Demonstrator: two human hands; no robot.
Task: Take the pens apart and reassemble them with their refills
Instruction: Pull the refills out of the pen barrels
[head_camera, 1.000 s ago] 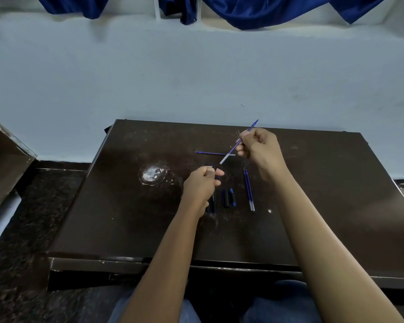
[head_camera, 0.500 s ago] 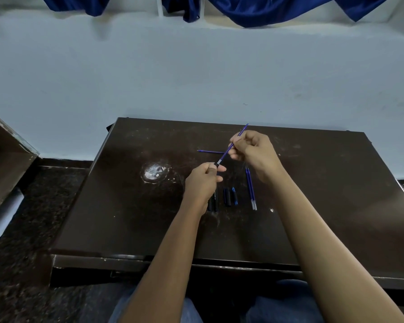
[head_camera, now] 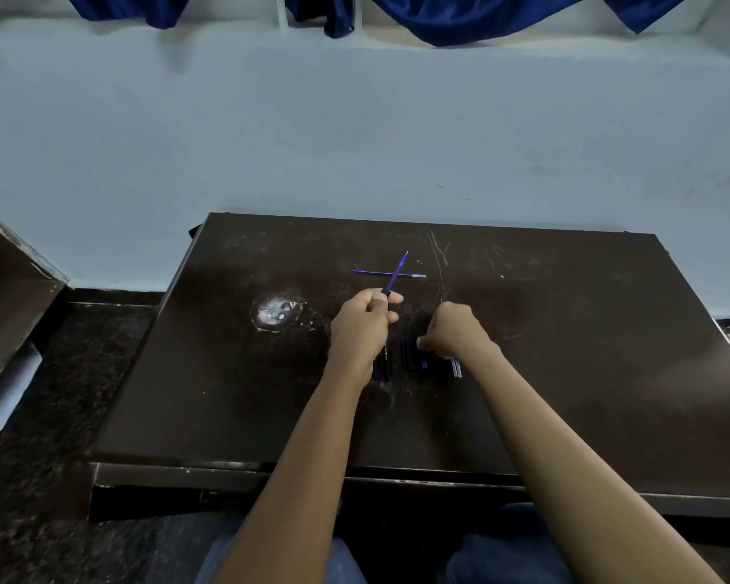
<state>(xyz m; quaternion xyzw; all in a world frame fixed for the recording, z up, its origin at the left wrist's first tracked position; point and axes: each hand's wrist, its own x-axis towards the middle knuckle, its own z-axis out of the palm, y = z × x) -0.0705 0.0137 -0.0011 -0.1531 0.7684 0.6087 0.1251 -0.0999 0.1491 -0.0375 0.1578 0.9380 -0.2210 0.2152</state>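
Pointing toward the far edge and tilted slightly right, a thin blue refill [head_camera: 397,274] juts from the gripping left hand [head_camera: 365,322] mid-surface. The right hand [head_camera: 456,330] curls over black pen pieces [head_camera: 411,356], its grip unclear. The dark brown table [head_camera: 565,351] stretches rightward.

Before you stood a dark brown table [head_camera: 565,373], scratched, with a pale worn patch [head_camera: 275,312], pale blue-grey wall [head_camera: 355,141] behind it, blue curtain [head_camera: 481,14] hanging above, dark speckled floor [head_camera: 39,520] beneath, wooden furniture [head_camera: 9,288] at your left.

Left hand [head_camera: 365,320] grips barrel [head_camera: 384,293] and refill [head_camera: 398,271]; right hand [head_camera: 456,330] touches pen parts [head_camera: 409,358]
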